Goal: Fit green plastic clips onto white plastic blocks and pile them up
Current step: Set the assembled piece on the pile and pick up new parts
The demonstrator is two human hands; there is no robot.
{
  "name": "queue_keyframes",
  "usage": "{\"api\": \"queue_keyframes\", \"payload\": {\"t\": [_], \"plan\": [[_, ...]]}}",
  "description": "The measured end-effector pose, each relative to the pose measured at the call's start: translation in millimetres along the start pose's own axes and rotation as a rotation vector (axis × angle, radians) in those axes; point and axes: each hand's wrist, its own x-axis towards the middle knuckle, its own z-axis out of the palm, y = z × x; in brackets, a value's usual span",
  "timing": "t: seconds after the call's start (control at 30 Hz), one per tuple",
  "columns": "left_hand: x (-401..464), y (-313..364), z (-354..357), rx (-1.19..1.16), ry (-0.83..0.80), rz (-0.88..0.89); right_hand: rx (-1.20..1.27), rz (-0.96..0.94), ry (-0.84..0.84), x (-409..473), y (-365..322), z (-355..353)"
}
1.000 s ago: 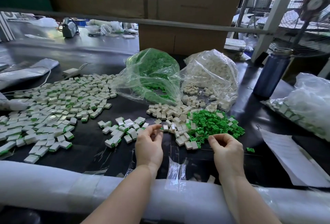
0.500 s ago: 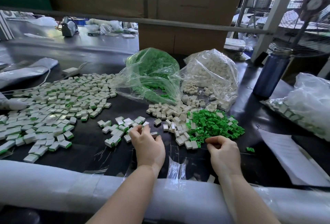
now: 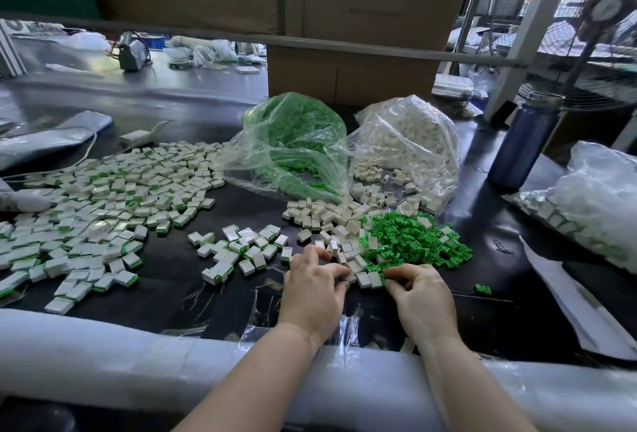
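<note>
reaching in with both hands at the near edge of the loose parts. my left hand (image 3: 312, 288) has its fingers curled down among the white blocks (image 3: 331, 216), seemingly pinching one, though i can't see what's under the fingertips. my right hand (image 3: 422, 294) is curled too, at the near fringe of the green clips (image 3: 413, 238), and i cannot tell if a clip is in there. finished pieces (image 3: 238, 252) sit just left, with the big pile (image 3: 103, 204) further left on the black table (image 3: 179, 297). these parts look light, stiff and slick to me, easy to flick away. i'd take a block by its two flat sides, a clip by its edges, and press squarely. refill bags (image 3: 293, 142) wait behind.
</note>
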Motion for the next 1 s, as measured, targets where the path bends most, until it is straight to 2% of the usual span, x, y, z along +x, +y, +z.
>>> {"api": "queue_keyframes", "payload": {"t": [0.27, 0.4, 0.63, 0.93, 1.0], "plan": [[1.8, -1.6, -2.3, -0.079, 0.090, -0.090, -0.057, 0.004, 0.015, -1.1, -4.2, -1.6], [1.7, -1.0, -2.5, -0.042, 0.046, -0.100, -0.094, -0.004, 0.007, -0.5, -4.6, -1.3], [-0.1, 1.6, -2.7, -0.063, -0.021, -0.012, -0.111, -0.009, 0.008, 0.7, -3.1, 0.1], [-4.3, 7.4, -8.6, -0.363, -0.032, -0.002, -0.068, -0.064, 0.034, 0.2, -1.2, 1.2], [-4.0, 7.0, -9.7, -0.428, -0.038, -0.021, 0.003, -0.084, 0.045, 0.0, -0.5, 0.7]]}}
